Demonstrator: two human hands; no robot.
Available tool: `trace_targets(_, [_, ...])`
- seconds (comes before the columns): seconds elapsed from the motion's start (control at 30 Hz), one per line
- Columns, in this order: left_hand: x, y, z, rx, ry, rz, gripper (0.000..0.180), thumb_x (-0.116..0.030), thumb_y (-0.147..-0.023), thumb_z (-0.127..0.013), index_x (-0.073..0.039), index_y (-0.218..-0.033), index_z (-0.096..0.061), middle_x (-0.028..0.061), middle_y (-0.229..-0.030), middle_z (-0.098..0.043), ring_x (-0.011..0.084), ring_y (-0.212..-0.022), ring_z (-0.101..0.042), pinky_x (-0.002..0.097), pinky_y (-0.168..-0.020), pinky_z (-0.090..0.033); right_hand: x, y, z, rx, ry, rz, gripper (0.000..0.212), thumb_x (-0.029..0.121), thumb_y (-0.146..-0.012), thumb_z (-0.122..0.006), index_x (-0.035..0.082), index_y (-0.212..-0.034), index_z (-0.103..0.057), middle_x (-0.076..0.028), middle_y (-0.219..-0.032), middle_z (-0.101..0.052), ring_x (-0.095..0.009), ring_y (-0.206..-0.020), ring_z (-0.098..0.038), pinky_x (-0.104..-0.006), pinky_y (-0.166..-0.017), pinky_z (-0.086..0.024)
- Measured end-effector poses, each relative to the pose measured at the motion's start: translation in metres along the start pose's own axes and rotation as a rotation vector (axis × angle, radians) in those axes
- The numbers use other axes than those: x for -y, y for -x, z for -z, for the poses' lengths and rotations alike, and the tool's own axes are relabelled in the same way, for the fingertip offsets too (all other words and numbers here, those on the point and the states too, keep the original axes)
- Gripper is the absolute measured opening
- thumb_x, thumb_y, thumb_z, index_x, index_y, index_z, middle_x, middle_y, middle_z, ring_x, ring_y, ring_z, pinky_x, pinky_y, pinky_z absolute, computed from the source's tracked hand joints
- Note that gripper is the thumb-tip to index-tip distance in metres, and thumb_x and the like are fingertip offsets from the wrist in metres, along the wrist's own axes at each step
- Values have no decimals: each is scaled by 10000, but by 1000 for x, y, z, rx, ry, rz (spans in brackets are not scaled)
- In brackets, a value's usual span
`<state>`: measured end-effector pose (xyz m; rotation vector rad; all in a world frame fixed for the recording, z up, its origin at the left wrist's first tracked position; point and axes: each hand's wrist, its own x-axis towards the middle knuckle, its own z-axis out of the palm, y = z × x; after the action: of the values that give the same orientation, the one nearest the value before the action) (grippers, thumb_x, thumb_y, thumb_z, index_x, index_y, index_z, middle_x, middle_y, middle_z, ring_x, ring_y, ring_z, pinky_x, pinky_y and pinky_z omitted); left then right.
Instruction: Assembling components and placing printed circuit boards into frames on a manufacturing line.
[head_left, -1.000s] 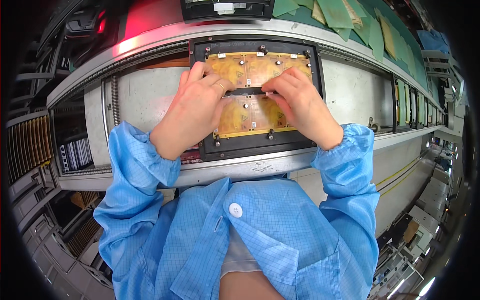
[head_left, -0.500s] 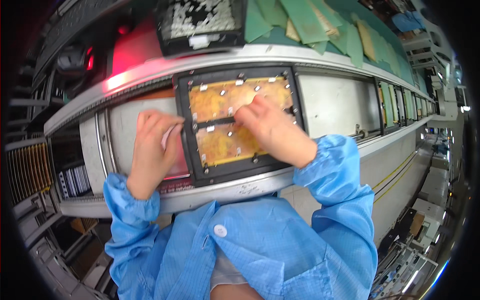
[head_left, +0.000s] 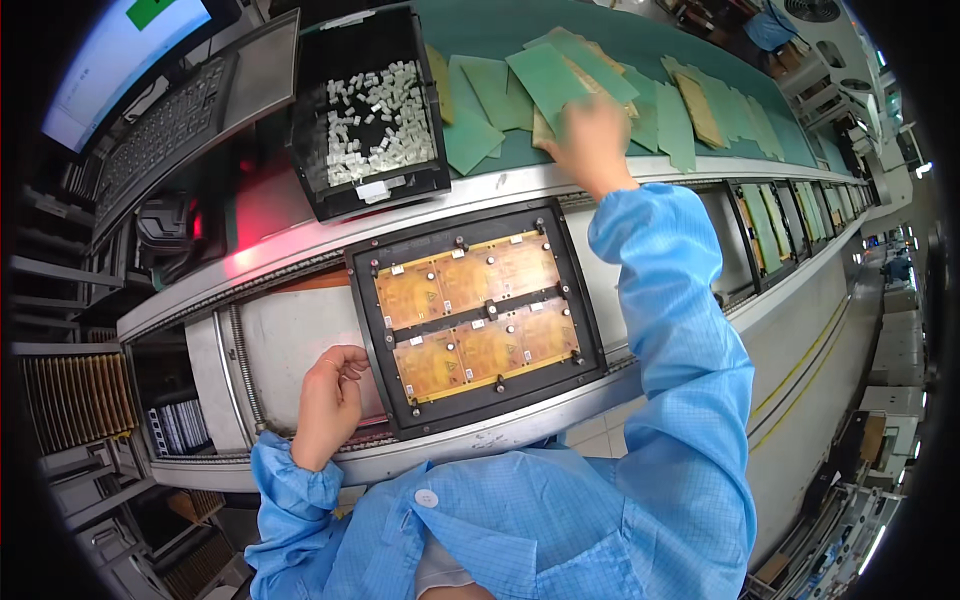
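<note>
A black frame carrier (head_left: 580, 270) on the conveyor holds yellow-orange circuit boards (head_left: 412, 299) in two rows, with small white parts and dark clamp knobs on them. My left hand (head_left: 333, 405) is beside the carrier's left edge. Its fingers are curled in, and I see nothing in them. My right hand (head_left: 595, 145) reaches beyond the rail to a pile of green sheets (head_left: 545, 85). Motion blurs its fingers, so whether they grip a sheet cannot be made out.
A black bin (head_left: 440, 165) of small white parts stands behind the rail (head_left: 490, 188). Left of it are a keyboard (head_left: 170, 135), a lit screen (head_left: 115, 65) and a red-lit scanner-like device (head_left: 165, 228). Further carriers with green boards (head_left: 765, 225) sit along the conveyor to the right.
My right hand has left the boards and moved up and away to the green sheets. My left hand stays by the carrier's left edge, its fingers more curled. The view has shifted.
</note>
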<state>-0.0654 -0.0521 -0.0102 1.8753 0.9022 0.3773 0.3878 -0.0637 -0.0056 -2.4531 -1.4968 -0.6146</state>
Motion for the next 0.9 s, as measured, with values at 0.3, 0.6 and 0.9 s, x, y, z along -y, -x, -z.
trace_targets(0.3, [2,2,7,43,111,80,451,177,-724,-353,71,-1084,-602,113,-961,-652,165,-880,-604,274,-841,-497,-20,-24,-14,27,-139,-241,512,307,-800,-728,146,-1262,-579,-251,-1312,-481,-440,-1191,-436,-573,-982,-346])
trace_targets(0.6, [10,-4,10,81,206,91,443,177,-719,-344,81,-1058,-612,108,-958,-653,166,-890,-613,280,-864,-495,3,-28,-23,-108,74,-85,592,387,-799,-719,94,-1292,-569,-249,-1343,-493,-448,-1228,-429,-558,-1020,-350])
trace_targets(0.9, [21,2,10,74,292,84,438,146,-758,-381,74,-1107,-635,105,-974,-687,146,-882,-608,275,-842,-492,115,-14,-14,254,-360,226,728,308,-747,-772,-34,-1335,-516,-282,-1349,-478,-440,-1256,-411,-520,-1057,-355])
